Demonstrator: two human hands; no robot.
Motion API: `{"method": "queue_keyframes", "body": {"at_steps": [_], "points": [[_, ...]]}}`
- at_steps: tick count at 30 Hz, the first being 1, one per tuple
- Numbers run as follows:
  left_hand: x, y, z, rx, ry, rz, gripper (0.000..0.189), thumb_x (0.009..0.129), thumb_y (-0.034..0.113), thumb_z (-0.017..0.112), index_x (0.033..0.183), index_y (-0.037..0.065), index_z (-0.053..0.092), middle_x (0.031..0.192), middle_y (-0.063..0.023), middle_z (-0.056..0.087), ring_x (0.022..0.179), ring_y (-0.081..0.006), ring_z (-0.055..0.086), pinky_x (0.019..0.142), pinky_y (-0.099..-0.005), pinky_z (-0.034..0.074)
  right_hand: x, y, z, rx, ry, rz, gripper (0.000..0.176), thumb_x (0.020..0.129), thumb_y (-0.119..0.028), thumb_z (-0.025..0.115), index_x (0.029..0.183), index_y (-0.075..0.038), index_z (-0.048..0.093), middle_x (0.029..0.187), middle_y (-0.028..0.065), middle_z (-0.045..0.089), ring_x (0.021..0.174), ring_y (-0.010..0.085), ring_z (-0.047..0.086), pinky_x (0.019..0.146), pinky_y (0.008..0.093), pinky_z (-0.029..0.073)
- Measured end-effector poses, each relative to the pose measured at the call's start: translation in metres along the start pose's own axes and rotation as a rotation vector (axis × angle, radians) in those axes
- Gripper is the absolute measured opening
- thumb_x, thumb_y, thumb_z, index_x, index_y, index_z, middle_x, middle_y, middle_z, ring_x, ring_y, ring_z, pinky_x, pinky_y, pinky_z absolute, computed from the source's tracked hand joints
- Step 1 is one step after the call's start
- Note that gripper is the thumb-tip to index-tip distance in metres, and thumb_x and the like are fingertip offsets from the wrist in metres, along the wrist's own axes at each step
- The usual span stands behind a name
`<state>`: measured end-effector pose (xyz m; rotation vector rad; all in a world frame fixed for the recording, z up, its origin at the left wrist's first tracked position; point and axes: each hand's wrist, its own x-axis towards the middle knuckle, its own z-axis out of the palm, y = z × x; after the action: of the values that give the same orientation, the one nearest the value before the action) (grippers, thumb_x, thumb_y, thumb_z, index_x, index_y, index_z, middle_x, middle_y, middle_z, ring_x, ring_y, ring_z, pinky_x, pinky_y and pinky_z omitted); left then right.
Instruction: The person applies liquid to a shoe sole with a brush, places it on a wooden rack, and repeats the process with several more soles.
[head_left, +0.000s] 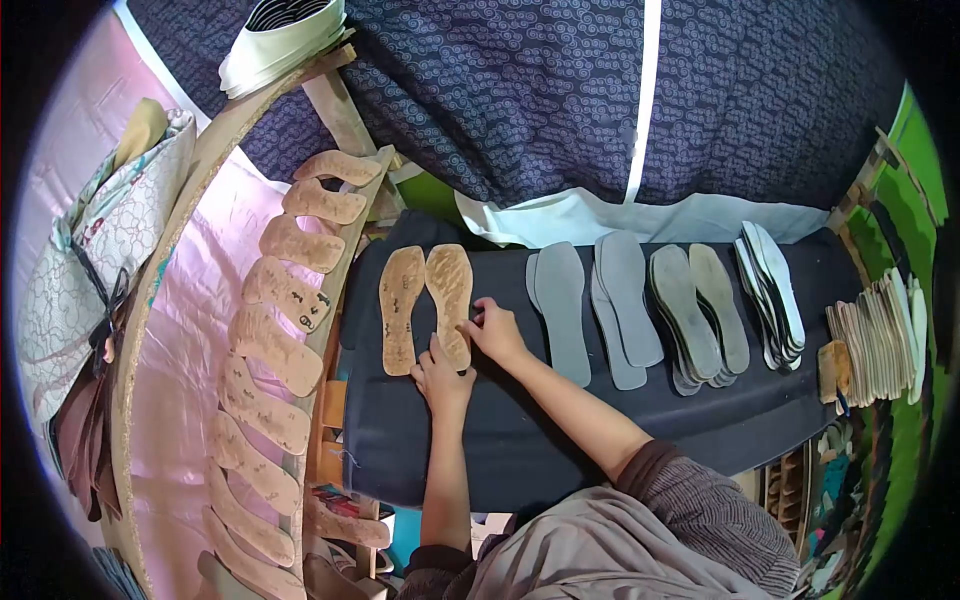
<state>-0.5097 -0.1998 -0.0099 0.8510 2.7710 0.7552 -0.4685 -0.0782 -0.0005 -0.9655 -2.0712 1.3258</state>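
Observation:
Two tan sole-shaped pieces lie side by side on the dark cloth. My left hand (442, 378) is at the lower end of the right tan piece (449, 290), its fingers touching it. At that piece's right edge rests my right hand (495, 330), fingers bent, thumb and fingertips on or beside the edge. The left tan piece (402, 310) lies flat just left of it, marked with dark writing. To the right of my hands are a grey pair (562, 310), another grey pair (628, 300), a stack of grey-green soles (686, 310) and a stack of white-topped soles (775, 290).
A slanted wooden rack (345, 270) on the left holds several tan soles (270, 350). Upright soles (875, 340) stand in a row at the right end of the dark cloth (480, 460), beside a brush (833, 372). Patterned fabric (520, 90) hangs behind.

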Motion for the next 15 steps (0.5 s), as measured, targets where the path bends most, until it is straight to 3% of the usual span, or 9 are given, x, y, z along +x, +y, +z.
{"method": "queue_keyframes", "body": {"at_steps": [2, 4, 5, 9, 12, 15], "points": [[-0.004, -0.005, 0.004, -0.025, 0.143, 0.098, 0.089, 0.063, 0.017, 0.077, 0.138, 0.008, 0.031, 0.12, -0.0192, 0.045, 0.111, -0.0379, 0.039, 0.096, -0.0463, 0.034, -0.015, -0.014, -0.022, -0.171, 0.092, -0.162, 0.041, 0.075, -0.016, 0.07, 0.108, 0.001, 0.053, 0.092, 0.0182, 0.064, 0.085, 0.0337, 0.063, 0.073, 0.0407, 0.05], [-0.014, -0.002, -0.003, -0.065, 0.166, 0.13, 0.086, 0.064, 0.017, 0.076, 0.138, 0.008, 0.032, 0.12, -0.0199, 0.045, 0.111, -0.0379, 0.039, 0.096, -0.0459, 0.033, -0.034, -0.02, -0.051, -0.355, 0.265, -0.352, 0.048, 0.075, -0.017, 0.07, 0.115, -0.001, 0.049, 0.101, 0.0187, 0.061, 0.092, 0.0338, 0.059, 0.079, 0.0404, 0.047], [-0.02, 0.001, -0.006, -0.104, 0.19, 0.157, 0.084, 0.066, 0.016, 0.075, 0.137, 0.007, 0.032, 0.12, -0.0207, 0.045, 0.11, -0.038, 0.039, 0.096, -0.0454, 0.033, -0.045, -0.023, -0.065, -0.409, 0.267, -0.295, 0.055, 0.074, -0.017, 0.071, 0.12, -0.001, 0.045, 0.108, 0.0222, 0.056, 0.101, 0.0371, 0.053, 0.084, 0.0415, 0.045], [-0.047, 0.016, -0.01, -0.204, 0.177, 0.163, 0.068, 0.074, 0.015, 0.068, 0.134, 0.005, 0.037, 0.117, -0.0204, 0.047, 0.107, -0.0372, 0.041, 0.095, -0.0437, 0.032, -0.067, 0.004, -0.095, -0.744, 0.311, -0.143, 0.071, 0.072, -0.023, 0.073, 0.128, 0.002, 0.037, 0.116, 0.0317, 0.046, 0.105, 0.0416, 0.049, 0.085, 0.0429, 0.044], [-0.066, 0.028, -0.007, -0.234, 0.179, 0.257, 0.065, 0.075, 0.015, 0.067, 0.132, 0.004, 0.039, 0.115, -0.0196, 0.048, 0.105, -0.0366, 0.042, 0.094, -0.0438, 0.033, -0.073, 0.02, -0.097, -0.839, 0.31, -0.02, 0.077, 0.072, -0.027, 0.073, 0.13, 0.004, 0.034, 0.114, 0.0299, 0.048, 0.102, 0.039, 0.05, 0.084, 0.042, 0.044], [-0.08, 0.042, -0.006, -0.253, 0.172, 0.297, 0.062, 0.075, 0.016, 0.066, 0.131, 0.006, 0.042, 0.115, -0.0185, 0.048, 0.103, -0.0374, 0.042, 0.094, -0.0441, 0.034, -0.072, 0.034, -0.092, -0.815, 0.296, -0.025, 0.078, 0.069, -0.026, 0.073, 0.127, 0.011, 0.037, 0.102, 0.0226, 0.052, 0.094, 0.0346, 0.051, 0.08, 0.0401, 0.045]]}}
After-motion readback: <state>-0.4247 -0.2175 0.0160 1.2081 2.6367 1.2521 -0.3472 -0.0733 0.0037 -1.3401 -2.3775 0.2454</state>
